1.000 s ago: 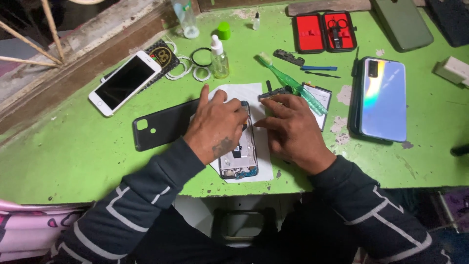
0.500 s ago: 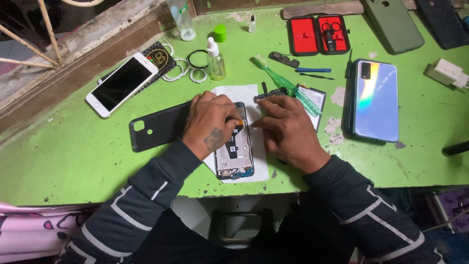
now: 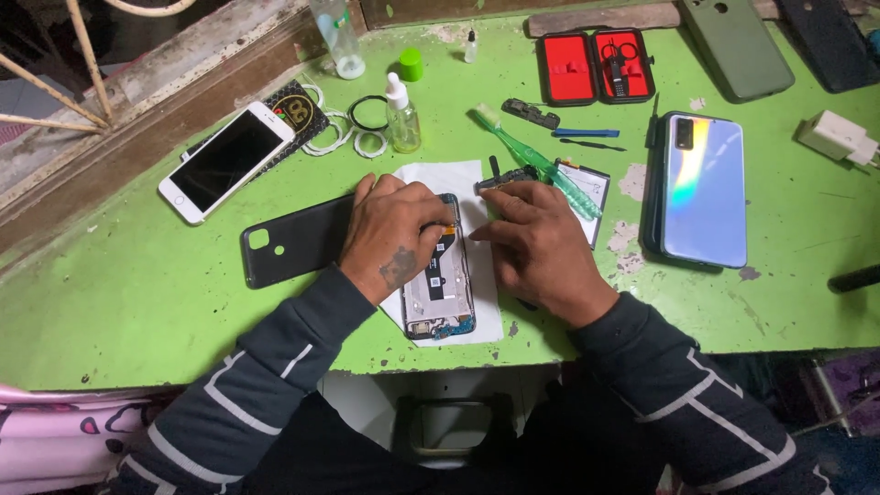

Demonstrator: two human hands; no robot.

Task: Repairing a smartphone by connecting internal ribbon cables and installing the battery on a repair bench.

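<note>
An opened phone (image 3: 440, 293) with its insides showing lies on a white sheet (image 3: 483, 312) on the green table (image 3: 137, 302). My left hand (image 3: 392, 234) rests on the phone's upper part, fingers curled down onto it near a small orange piece. My right hand (image 3: 541, 247) lies flat just right of the phone, fingertips touching a small dark part (image 3: 500, 181) at the sheet's top edge. A black back cover (image 3: 293, 243) lies left of my left hand.
A white phone (image 3: 225, 160) lies at the left, an iridescent phone (image 3: 701, 188) at the right. A green toothbrush (image 3: 541, 163), dropper bottle (image 3: 401, 115), wire rings (image 3: 353, 128), a red open tool case (image 3: 596, 66), a dark green case (image 3: 733, 46) and a white charger (image 3: 834, 137) stand behind.
The view has shifted slightly. My left hand's fingers have curled tighter onto the phone's upper part; my right hand stays beside it.
</note>
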